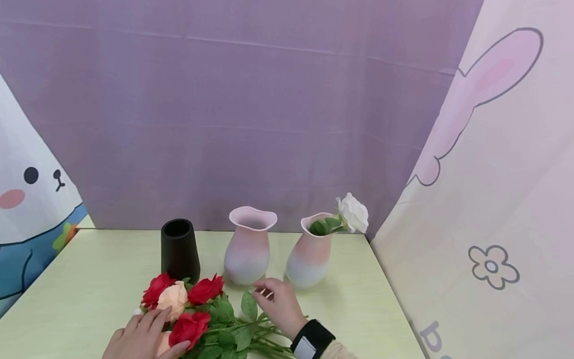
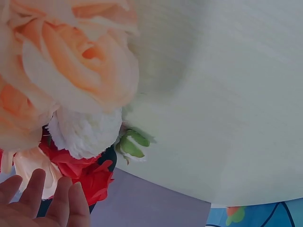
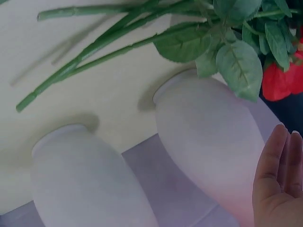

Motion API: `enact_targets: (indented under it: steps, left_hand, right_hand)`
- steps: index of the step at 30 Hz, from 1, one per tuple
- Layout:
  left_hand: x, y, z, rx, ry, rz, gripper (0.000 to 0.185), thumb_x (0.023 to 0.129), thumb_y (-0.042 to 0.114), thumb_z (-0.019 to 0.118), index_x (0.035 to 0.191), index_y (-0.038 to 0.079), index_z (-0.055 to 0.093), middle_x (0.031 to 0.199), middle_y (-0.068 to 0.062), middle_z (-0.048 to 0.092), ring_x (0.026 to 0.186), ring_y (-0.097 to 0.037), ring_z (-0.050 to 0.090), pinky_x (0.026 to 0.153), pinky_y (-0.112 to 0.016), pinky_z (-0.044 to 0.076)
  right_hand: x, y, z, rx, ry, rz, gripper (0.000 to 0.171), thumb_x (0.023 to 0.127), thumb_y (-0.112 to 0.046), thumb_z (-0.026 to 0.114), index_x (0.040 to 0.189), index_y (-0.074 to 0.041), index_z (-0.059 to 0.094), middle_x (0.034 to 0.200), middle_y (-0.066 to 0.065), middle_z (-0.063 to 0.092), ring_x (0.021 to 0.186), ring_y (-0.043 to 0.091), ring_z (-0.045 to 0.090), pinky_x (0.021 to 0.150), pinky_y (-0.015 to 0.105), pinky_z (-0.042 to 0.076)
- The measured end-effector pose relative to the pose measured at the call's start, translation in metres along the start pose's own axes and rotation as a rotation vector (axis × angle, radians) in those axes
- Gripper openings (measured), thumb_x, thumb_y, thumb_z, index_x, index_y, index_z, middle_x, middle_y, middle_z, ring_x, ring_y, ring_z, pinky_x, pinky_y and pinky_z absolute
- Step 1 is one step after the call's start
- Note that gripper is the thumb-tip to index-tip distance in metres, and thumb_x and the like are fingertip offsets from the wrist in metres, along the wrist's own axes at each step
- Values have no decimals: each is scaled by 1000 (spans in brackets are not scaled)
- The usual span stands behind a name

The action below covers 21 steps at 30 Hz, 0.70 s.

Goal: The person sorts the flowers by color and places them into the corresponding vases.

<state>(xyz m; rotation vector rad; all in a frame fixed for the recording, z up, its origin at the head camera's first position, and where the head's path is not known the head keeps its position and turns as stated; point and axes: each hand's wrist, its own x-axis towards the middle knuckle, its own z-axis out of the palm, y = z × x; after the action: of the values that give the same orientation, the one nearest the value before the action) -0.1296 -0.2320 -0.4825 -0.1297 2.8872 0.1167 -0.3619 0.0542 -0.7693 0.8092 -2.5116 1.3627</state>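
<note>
Our left hand [image 1: 143, 336] flat-fingered on bouquet [image 1: 193, 311], wrist cut off lower left; right hand [image 1: 280, 304] relaxed over half-hidden stems [image 1: 264, 339].

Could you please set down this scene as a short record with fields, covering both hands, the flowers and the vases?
left hand: rests with straight fingers on the flower heads of the bunch
right hand: over the stems, fingers relaxed, holds nothing
bunch of flowers: red and peach roses, lying flat on the table
black vase: upright, nothing seen in it
middle pink vase: upright, nothing seen in it
right pink vase: upright, holds one white rose
backdrop: purple cloth
</note>
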Motion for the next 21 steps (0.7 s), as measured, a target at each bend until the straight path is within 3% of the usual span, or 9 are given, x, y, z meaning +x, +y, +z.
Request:
enact_targets:
  steps: [8,17,21]
  left_hand:
    - [1,-6,10,-7,9,-29,120,67,96,41,140,2,50,135,-29,52,115,-50,47,90,-70,42]
    - [2,-11,20,-16,4,-56,121,66,96,43,138,1,52,134,-29,53,113,-48,48,91,-69,42]
    - [1,-12,23,-19,14,-62,120,66,96,43,140,2,51,133,-28,54,111,-46,50,90,-68,43]
  right_hand:
    - [-10,9,28,33,-83,28,24,95,-45,63,119,-47,61,103,-20,66,88,10,68,64,19,54]
    - [-23,40,67,-1,-117,-15,24,96,-49,60,120,-49,59,106,-17,67,85,-2,65,62,16,53]
    - [-28,53,83,-44,-130,-51,21,97,-50,58,117,-51,59,105,-24,65,84,-8,63,60,14,51]
